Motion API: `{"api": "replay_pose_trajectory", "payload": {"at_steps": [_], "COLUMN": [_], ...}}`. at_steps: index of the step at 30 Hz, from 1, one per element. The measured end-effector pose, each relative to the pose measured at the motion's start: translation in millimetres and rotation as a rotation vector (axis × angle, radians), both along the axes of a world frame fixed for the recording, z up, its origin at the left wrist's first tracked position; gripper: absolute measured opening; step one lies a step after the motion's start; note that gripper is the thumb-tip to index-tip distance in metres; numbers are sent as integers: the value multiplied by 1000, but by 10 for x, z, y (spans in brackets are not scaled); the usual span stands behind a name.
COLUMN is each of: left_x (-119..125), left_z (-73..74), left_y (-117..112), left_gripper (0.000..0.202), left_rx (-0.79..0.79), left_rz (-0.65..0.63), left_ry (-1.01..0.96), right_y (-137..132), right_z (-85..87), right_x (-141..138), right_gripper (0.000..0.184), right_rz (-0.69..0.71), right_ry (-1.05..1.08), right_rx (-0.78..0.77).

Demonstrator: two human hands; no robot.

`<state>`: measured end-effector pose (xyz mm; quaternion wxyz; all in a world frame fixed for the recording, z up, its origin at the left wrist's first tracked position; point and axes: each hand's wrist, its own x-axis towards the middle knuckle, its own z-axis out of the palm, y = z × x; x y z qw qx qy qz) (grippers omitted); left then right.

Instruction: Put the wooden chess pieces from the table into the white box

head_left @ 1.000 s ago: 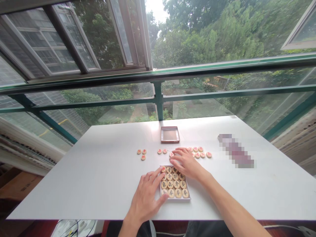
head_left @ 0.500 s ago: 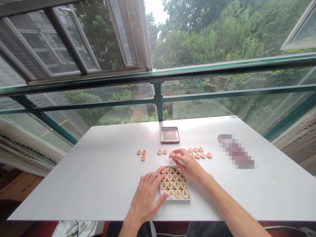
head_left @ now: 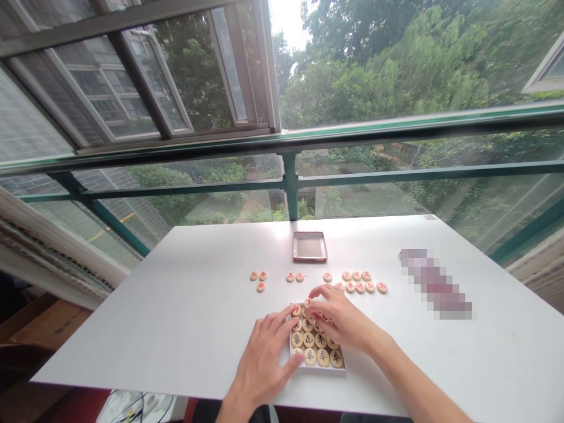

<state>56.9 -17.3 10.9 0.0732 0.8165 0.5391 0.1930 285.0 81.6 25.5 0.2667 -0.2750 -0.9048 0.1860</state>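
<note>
A small white tray (head_left: 342, 368) near the table's front edge holds several round wooden chess discs (head_left: 322, 356) with black and red characters. My left hand (head_left: 261, 361) lies flat on the table with spread fingers touching the tray's left side. My right hand (head_left: 339, 317) hovers over the tray's far part, its thumb and fingers pinched on a red-marked disc (head_left: 308, 302). Loose red-marked discs (head_left: 362, 282) lie in a cluster beyond my right hand, and others (head_left: 259, 279) sit further left.
A shallow brown square lid or box (head_left: 309, 247) sits at mid-table toward the far edge. A blurred pinkish object (head_left: 435, 284) lies at the right. The white table (head_left: 176, 305) stands against a green-framed glass railing (head_left: 289, 185), with open windows and trees beyond.
My right hand drew back from the loose discs toward me and now holds a red-marked disc over the tray. The left hand stayed beside the tray. The camera view shifted slightly.
</note>
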Motion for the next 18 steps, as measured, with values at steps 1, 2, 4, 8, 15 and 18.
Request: {"api": "replay_pose_trajectory", "payload": {"at_steps": [1,2,4,8,15,18], "left_x": [0,0,-1,1,1,4], "left_z": [3,6,9,2,-5,4], "left_y": [-1,-1,-3,-4,-3,-4], "left_gripper": [50,50,49,49,49,48], "left_rx": [2,5,14,17,-12,-15], "left_rz": [2,3,3,-2,4,7], "left_ry": [1,1,-5,-24,-20,-21], "right_y": [-4,-5,-4,-1,1,5], "right_z": [6,10,12,5,2,5], "right_x": [4,7,11,14,20,25], "right_gripper": [19,19,19,19,21,19], "right_rz": [-1,-2,-7,-9,10,11], "right_ry": [-1,1,3,4,-1,-4], "right_rx": [-2,-4,-6,-11,-32,-43]}}
